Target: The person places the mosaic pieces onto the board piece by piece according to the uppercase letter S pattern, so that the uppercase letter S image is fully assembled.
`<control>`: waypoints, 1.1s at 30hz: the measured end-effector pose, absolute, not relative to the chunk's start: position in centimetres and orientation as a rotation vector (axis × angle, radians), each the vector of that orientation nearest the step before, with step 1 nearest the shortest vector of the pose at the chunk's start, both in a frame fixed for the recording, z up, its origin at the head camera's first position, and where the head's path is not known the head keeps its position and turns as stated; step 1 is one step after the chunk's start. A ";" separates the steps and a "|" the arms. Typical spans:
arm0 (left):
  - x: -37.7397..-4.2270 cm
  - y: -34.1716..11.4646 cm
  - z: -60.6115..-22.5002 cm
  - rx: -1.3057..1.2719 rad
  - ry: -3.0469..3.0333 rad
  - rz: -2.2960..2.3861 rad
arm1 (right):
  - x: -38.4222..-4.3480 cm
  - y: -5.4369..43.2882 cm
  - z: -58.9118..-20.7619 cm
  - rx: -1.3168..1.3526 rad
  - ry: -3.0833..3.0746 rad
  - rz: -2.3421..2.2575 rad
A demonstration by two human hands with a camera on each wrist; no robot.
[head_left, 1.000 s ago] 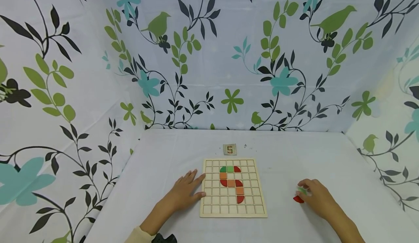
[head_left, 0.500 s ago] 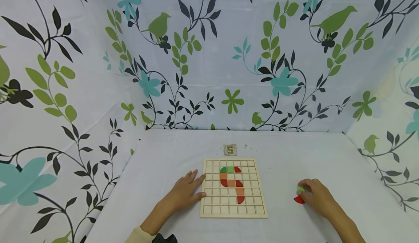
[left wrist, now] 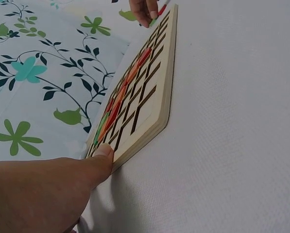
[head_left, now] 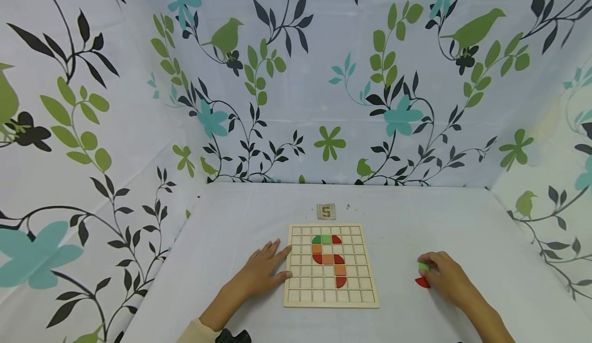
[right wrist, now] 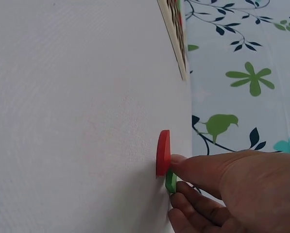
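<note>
My left hand (head_left: 261, 271) lies with its fingers spread at the left edge of a square wooden grid board (head_left: 331, 305). In the left wrist view its thumb (left wrist: 104, 150) presses on the board's rim. Green, orange and red tiles sit in the grid in an S-like shape, among them a red quarter-round (head_left: 340, 282) at its lower end. To the right of the board, my right hand (head_left: 446, 276) pinches a light green tile (right wrist: 171, 180) between thumb and fingertips. Beside it a red quarter-round tile (right wrist: 163, 153) lies on the table, close against the thumb tip.
Beyond the board lies a small card (head_left: 326, 211) with an S-shaped pattern on a grid. White cloth (head_left: 222, 220) covers the table. Patterned fabric with leaves and birds (head_left: 287, 91) hangs at the back and sides. A black object (head_left: 233, 336) shows near my left wrist.
My right fingers have shifted slightly left with the green tile, which shows more plainly now. My left hand and the board keep their places; the whole view has drifted slightly.
</note>
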State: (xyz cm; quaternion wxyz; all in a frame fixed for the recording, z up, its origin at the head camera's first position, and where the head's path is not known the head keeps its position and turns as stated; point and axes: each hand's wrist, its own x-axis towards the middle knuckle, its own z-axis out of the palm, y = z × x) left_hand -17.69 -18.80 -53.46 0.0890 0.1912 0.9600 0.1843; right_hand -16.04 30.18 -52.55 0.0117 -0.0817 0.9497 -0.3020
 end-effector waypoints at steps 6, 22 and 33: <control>-17.7 -18.8 -53.4 0.574 2.865 0.538 | -16.3 30.1 -52.8 -0.221 2.966 -0.921; -17.8 -18.8 -53.7 0.558 2.866 0.548 | -18.0 28.4 -53.5 -0.335 3.050 -0.846; -17.7 -18.8 -53.8 0.553 2.870 0.538 | -19.4 24.1 -53.5 -0.367 3.120 -0.742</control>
